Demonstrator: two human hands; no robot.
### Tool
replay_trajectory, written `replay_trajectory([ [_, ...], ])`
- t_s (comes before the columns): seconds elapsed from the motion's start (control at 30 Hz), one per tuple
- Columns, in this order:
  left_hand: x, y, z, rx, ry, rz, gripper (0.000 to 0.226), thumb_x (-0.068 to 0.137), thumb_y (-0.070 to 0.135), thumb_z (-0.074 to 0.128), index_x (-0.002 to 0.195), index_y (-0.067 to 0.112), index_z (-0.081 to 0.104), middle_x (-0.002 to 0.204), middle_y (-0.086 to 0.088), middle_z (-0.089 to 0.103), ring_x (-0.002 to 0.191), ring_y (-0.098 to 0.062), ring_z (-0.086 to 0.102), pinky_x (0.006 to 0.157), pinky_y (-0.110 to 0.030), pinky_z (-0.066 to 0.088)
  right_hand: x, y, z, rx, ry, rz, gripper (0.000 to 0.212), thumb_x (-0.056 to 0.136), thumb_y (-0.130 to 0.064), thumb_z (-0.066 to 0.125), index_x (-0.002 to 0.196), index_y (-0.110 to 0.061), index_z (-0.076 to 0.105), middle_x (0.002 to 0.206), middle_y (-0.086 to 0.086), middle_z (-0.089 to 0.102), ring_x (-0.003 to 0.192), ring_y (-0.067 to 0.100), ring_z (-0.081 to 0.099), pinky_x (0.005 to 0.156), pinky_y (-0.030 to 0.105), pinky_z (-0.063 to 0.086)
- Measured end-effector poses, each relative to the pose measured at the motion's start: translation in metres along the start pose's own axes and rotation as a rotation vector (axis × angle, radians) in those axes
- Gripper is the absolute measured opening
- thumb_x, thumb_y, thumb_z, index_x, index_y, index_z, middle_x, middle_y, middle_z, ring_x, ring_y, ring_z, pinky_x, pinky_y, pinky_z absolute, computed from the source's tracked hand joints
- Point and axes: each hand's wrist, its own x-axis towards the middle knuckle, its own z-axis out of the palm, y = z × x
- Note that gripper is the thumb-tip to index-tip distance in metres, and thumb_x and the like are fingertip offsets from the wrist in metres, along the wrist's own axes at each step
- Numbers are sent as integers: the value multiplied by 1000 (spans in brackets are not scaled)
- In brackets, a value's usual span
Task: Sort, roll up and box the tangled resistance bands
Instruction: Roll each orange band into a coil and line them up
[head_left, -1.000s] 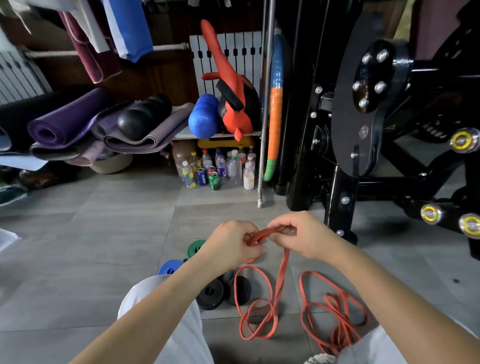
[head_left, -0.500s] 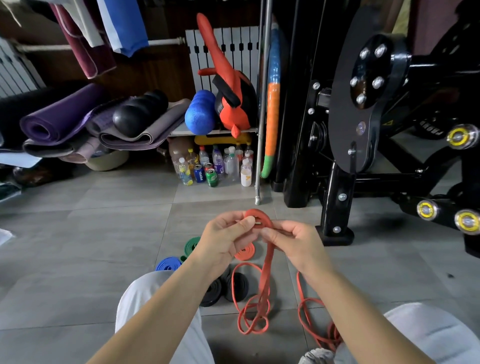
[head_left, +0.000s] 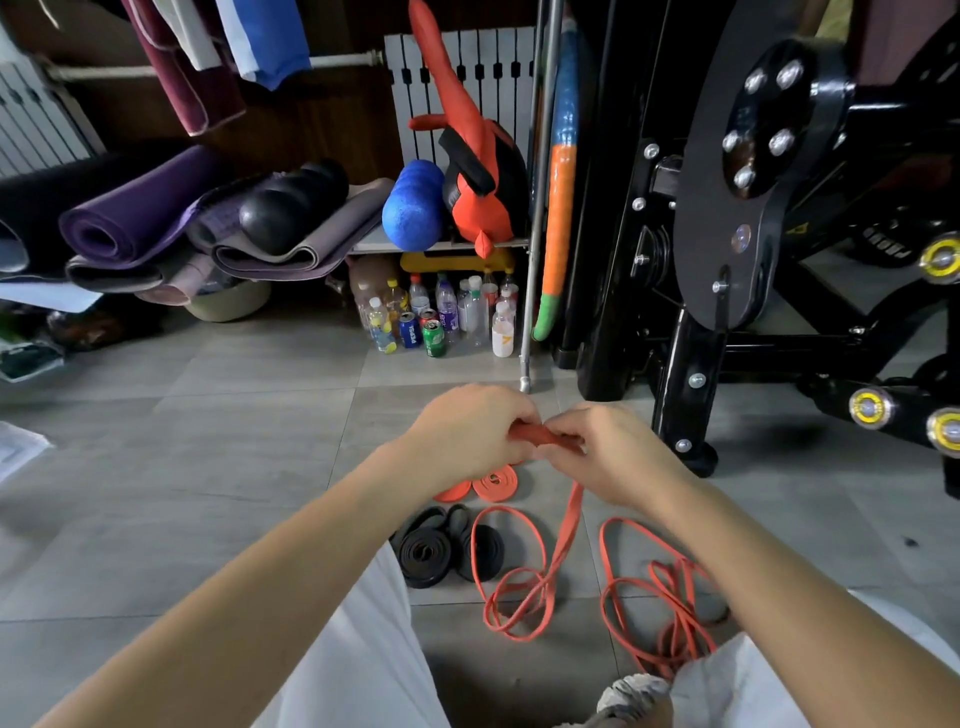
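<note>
orange band (head_left: 545, 437) pinched between both hands, left (head_left: 467, 431), right (head_left: 608, 452)

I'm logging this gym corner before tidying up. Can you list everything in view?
loose orange band: one, orange, held up, trailing to the floor
orange tangle: count unclear, orange, floor at lower right
rolled black bands: at least two, black, floor left of the loose orange band
rolled orange bands: two, orange, floor just beyond the black ones
bottles and cans: many, mixed colours, floor under the shelf
foam roller: one, blue, on the shelf
rolled mats: several, purple and grey, stacked at left
gym machine: one, black, at right
left hand: one, pinching the loose orange band
right hand: one, pinching the same band
</note>
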Motion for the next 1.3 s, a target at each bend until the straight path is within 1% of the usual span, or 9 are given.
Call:
replay_trajectory([
  [0.17, 1, 4, -7, -83, 44, -26, 13, 81, 33, 67, 92, 29, 69, 77, 15, 62, 75, -8, 55, 67, -26, 44, -2, 7, -3, 160, 58, 68, 12, 82, -29, 69, 93, -27, 74, 71, -8, 63, 71, 5, 59, 66, 25, 46],
  [0.3, -2, 1, -5, -484, 122, -145, 8, 79, 20, 73, 83, 27, 71, 61, 22, 61, 51, 7, 53, 52, -10, 42, -10, 14, -2, 513, 108, 155, 21, 79, -20, 75, 87, -39, 72, 79, -12, 73, 72, -7, 66, 72, 11, 51],
  [0.43, -4, 3, 2, -1048, 214, -220, 17, 84, 3, 67, 88, 19, 70, 67, 5, 69, 58, -2, 62, 58, -16, 53, -10, 5, 0, 860, 189, 129, 26, 80, -7, 71, 89, -32, 69, 79, -17, 73, 74, -3, 68, 67, 7, 48],
  [0.63, -4, 7, 21, -1695, 234, -311, 13, 88, 4, 57, 97, 6, 66, 78, -6, 72, 67, -10, 67, 65, -20, 57, -4, -7, 8, 922, 384, 154, 22, 82, -8, 70, 88, -28, 69, 75, -10, 73, 72, 3, 68, 62, 9, 50],
  [0.77, -8, 3, 16, -1502, 133, -340, 11, 89, 6, 59, 95, 12, 65, 81, -3, 71, 70, -10, 69, 57, -23, 56, -1, -1, 2, 747, 301, 146, 24, 83, -6, 69, 84, -30, 69, 75, -3, 72, 64, 3, 63, 62, 11, 51],
  [0.9, -2, 0, -9, -757, 155, -188, 21, 80, 14, 73, 96, 26, 64, 93, 6, 68, 83, -14, 66, 70, -25, 52, 4, 2, -10, 520, 183, 130, 13, 82, -14, 71, 86, -25, 74, 67, -5, 69, 54, 0, 55, 59, 12, 47],
  [1.03, 6, 6, -31, -230, 36, -58, 16, 77, 25, 74, 92, 21, 72, 84, 5, 68, 80, -12, 61, 75, -26, 47, 6, 0, -18, 252, 78, 55, 12, 82, -21, 68, 92, -19, 75, 73, 10, 69, 69, 21, 61, 69, 32, 49],
  [1.13, 7, 8, -38, -170, 8, -50, 14, 77, 26, 75, 90, 22, 72, 83, 2, 69, 79, -14, 61, 74, -28, 48, 3, -1, -24, 327, 56, 53, 13, 83, -17, 69, 94, -18, 75, 79, 13, 70, 70, 25, 62, 74, 36, 50],
  [1.3, 2, 8, -37, -630, 113, -78, 15, 77, 10, 74, 86, 22, 74, 76, -2, 72, 69, -16, 65, 67, -31, 57, -4, 2, -26, 719, 109, 57, 19, 84, -10, 67, 102, -13, 71, 91, 3, 73, 82, 4, 65, 79, 15, 52],
])
